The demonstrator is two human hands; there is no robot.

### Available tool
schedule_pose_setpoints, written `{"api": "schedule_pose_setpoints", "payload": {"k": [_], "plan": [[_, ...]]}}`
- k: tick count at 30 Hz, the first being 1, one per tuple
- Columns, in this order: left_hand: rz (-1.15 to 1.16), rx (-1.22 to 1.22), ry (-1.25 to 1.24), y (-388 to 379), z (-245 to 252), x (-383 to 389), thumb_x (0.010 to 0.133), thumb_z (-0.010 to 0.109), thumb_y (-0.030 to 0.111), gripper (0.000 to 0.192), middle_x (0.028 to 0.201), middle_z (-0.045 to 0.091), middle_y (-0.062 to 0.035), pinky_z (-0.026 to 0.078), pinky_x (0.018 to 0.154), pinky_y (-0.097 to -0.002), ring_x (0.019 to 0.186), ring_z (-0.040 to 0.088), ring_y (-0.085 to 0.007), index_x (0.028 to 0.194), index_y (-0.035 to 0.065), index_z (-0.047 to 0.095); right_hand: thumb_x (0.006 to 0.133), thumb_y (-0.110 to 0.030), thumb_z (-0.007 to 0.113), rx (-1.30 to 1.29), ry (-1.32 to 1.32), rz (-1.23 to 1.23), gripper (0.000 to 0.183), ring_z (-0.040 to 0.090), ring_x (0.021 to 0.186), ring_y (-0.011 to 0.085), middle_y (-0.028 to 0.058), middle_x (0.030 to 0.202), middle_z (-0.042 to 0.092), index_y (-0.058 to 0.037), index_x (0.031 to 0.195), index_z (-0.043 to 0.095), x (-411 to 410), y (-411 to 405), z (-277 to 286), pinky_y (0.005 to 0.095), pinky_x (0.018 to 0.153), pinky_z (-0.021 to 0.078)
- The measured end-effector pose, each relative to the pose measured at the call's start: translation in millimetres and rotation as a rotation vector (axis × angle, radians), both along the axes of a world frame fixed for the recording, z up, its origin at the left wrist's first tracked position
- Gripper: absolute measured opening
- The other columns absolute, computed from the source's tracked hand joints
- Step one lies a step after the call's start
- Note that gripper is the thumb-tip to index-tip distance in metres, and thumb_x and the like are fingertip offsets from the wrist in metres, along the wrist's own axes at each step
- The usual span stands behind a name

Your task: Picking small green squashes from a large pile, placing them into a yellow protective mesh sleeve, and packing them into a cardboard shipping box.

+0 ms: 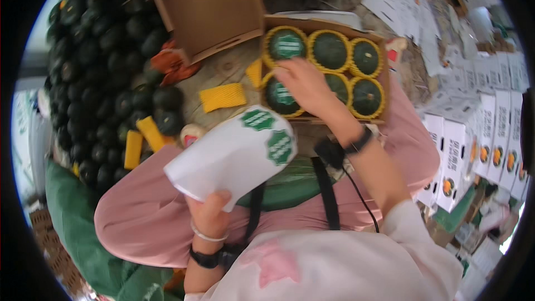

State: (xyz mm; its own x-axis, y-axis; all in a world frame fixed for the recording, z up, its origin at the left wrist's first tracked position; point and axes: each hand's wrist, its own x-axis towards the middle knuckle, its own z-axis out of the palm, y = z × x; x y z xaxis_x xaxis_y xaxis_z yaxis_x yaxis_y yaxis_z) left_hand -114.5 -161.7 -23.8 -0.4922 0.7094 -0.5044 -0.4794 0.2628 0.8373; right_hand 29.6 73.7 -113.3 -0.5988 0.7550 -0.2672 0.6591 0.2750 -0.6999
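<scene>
My left hand point(211, 211) grips a curled white sticker sheet point(217, 156) by its lower edge. Two green scalloped stickers point(279, 147) remain near the sheet's far end. My right hand point(307, 88) is over an open cardboard box point(386, 96), its curled fingertips between the two left squashes; whether they pinch anything is hidden. Inside the box sit several dark green squashes point(330, 51), each wrapped in a yellow foam net. Green stickers show on the upper-left squash point(288, 33) and the lower-left squash point(273, 100), the latter partly covered by my hand.
A large heap of dark green squashes point(113, 58) fills the left side. Folded yellow foam nets point(222, 97) and an orange cloth point(172, 65) lie nearby. Another open cardboard box point(213, 4) is beyond. White printed cartons point(453, 159) stand at the right. A black cable point(363, 200) crosses my lap.
</scene>
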Motion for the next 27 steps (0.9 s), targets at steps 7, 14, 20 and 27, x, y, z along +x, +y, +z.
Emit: {"api": "schedule_pose_setpoints", "payload": {"k": [7, 14, 20, 27], "plan": [[-0.306, 0.358, -0.290, 0.1, -15.6, 22.1, 0.075, 0.058, 0.009, 0.038, 0.089, 0.057, 0.0041, 0.045, 0.064, -0.0235, 0.075, 0.051, -0.0063, 0.113, 0.0025, 0.056, 0.091, -0.036, 0.045, -0.214, 0.858, 0.111, 0.060, 0.041, 0.127, 0.0264, 0.0164, 0.141, 0.038, -0.0028, 0.139, 0.035, 46.8, -97.7, 69.5, 0.0367, 0.104, 0.0339], [-0.126, 0.104, 0.725, -10.3, 0.9, -3.8, 0.075, 0.056, 0.009, 0.078, 0.139, 0.028, -0.0201, 0.030, 0.104, -0.0384, 0.127, 0.034, -0.0321, 0.142, 0.0026, 0.017, 0.090, -0.017, 0.050, -0.342, 0.810, -0.133, 0.055, 0.050, 0.116, 0.0287, 0.0187, 0.136, 0.040, -0.0056, 0.141, 0.032, 96.4, -5.6, 28.0, 0.0374, 0.095, 0.0440], [-0.394, 0.053, 0.633, 10.6, 17.3, 9.5, 0.078, 0.067, 0.026, 0.093, 0.144, 0.019, -0.0269, 0.025, 0.108, -0.0397, 0.135, 0.023, -0.0400, 0.144, -0.0006, 0.008, 0.083, -0.010, 0.054, 0.276, 0.477, 0.246, 0.056, 0.044, 0.122, 0.0286, 0.0188, 0.135, 0.042, 0.0029, 0.135, 0.040, 79.6, -101.9, 106.4, 0.0381, 0.103, 0.0321], [-0.453, 0.286, 0.460, 0.7, -9.2, -28.4, 0.085, 0.060, 0.011, 0.047, 0.116, 0.055, -0.0080, 0.047, 0.087, -0.0331, 0.105, 0.053, -0.0166, 0.127, 0.0014, 0.041, 0.076, 0.000, 0.060, -0.117, 0.585, 0.240, 0.045, 0.058, 0.101, 0.0272, 0.0163, 0.115, 0.058, -0.0026, 0.121, 0.056, 26.3, -147.4, 146.9, 0.0321, 0.087, 0.0451]]}}
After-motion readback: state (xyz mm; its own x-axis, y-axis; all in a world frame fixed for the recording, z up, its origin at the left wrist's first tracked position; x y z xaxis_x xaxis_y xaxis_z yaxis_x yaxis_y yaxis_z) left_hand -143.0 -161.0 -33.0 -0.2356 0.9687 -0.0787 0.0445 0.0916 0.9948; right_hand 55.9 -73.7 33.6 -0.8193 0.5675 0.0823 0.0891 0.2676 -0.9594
